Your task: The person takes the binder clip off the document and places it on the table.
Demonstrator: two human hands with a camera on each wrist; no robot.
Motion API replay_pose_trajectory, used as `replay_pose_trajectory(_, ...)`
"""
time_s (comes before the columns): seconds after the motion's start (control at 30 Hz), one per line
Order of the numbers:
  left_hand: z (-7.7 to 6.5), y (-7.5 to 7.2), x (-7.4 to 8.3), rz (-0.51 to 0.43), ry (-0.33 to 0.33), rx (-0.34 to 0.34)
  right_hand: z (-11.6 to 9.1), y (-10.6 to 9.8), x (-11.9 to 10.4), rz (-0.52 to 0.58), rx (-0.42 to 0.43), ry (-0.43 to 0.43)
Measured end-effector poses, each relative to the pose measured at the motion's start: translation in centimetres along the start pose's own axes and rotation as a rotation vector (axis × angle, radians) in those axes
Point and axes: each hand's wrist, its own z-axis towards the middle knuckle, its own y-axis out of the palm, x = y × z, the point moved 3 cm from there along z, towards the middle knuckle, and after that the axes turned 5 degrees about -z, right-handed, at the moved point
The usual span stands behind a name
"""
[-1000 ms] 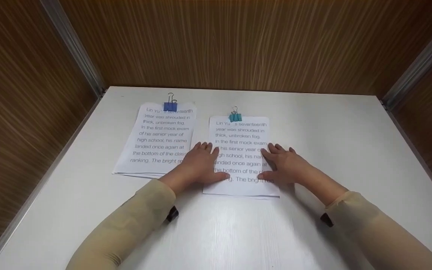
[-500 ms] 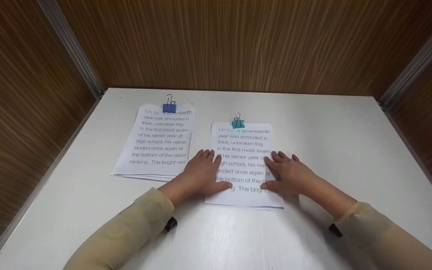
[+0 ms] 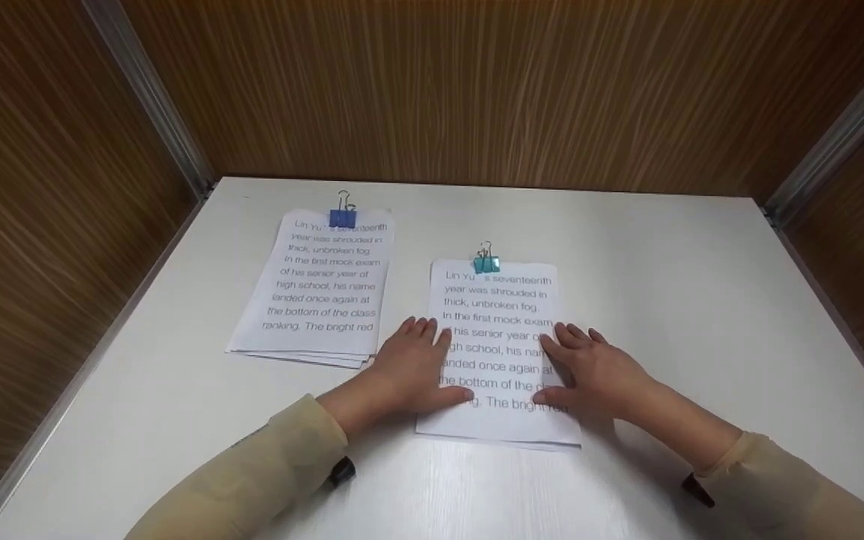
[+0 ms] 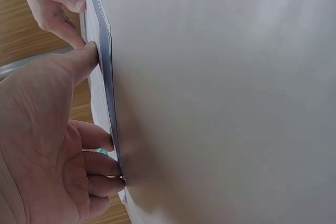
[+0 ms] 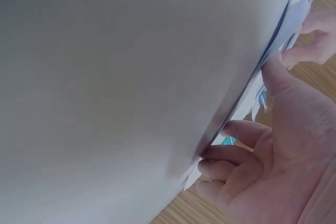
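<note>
A stack of printed sheets [image 3: 503, 424] lies flat on the table, with a teal binder clip [image 3: 487, 264] on its far edge. My left hand [image 3: 413, 367] rests along the stack's left side, thumb and index finger on the top sheet and the other fingers at the edge. On the right side, my right hand [image 3: 601, 375] lies the same way, its thumb and index fingertip pressing on the paper. In the left wrist view, the left fingertips [image 4: 116, 182] touch the table beside the sheets' edge. The right wrist view shows the right thumb [image 5: 274, 72] on the paper.
Another stack of printed sheets [image 3: 319, 300], held by a blue binder clip [image 3: 343, 218], lies to the left, its lower sheets fanned slightly. The white table [image 3: 664, 247] has wood-grain panels [image 3: 477, 90] behind it and at both sides.
Both hands have moved toward me and slightly right, and the teal-clipped stack has slid along with them. The gap to the blue-clipped stack has widened; that stack stays in place.
</note>
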Motion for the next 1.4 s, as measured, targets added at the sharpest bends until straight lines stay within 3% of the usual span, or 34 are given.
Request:
replay_pose_trajectory(0.4, -0.8, 0.3, 1.6, 0.051, 0.024, -0.012, -1.9, -0.1, -0.1, -0.016, 0.039, -0.014)
replay_pose_trajectory(0.77, -0.8, 0.3, 1.8, 0.068, -0.002, -0.024, -2.2, 0.1, -0.1, -0.005, 0.039, -0.035)
replay_pose_trajectory(0.93, 0.4, -1.0, 0.9, 0.029, 0.004, 0.052, -2.1, 0.1, 0.0, -0.01, 0.034, -0.046)
replay_pose_trajectory(1.07, 2.0, -2.3, -0.7, -0.036, -0.007, 0.127, -1.9, 0.1, -0.1, -0.017, 0.031, -0.047)
replay_pose_trajectory(1.4, 6.6, -4.1, -4.8, -0.142, -0.056, 0.135, -1.7, 0.0, -0.1, -0.003, 0.023, -0.033)
